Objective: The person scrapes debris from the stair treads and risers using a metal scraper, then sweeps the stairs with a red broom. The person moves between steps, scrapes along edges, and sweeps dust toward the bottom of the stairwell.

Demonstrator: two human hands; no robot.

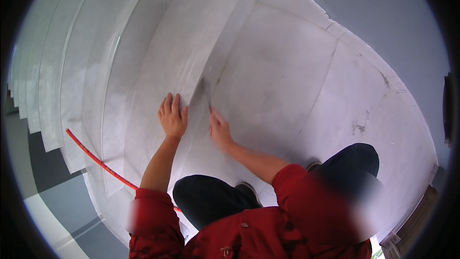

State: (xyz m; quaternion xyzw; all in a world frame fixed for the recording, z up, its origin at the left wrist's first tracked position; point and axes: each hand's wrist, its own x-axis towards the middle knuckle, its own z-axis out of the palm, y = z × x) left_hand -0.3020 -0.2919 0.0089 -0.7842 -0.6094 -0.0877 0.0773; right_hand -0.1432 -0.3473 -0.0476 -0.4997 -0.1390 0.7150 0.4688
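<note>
My left hand (pixel 173 118) rests on the tread of the lowest pale stone step (pixel 161 68), its thumb near the front edge and nothing held in it. Just to its right, my right hand (pixel 220 129) is closed around a thin, dark tool (pixel 210 103), blurred, so its kind is unclear. Its tip points away from me, close to the riser below the step edge. A dark smudge or shadow shows there. Pale floor tiles (pixel 276 75) spread to the right, with a brownish joint line near the riser.
More steps (pixel 84 61) rise to the left. Across them lies a red tube (pixel 97 159) with printed marks. A grey wall (pixel 381 18) with rough-edged skirting tiles (pixel 373 52) bounds the right. My knees (pixel 212 194) are bent below my arms. Dark scuffs (pixel 359 127) mark the floor.
</note>
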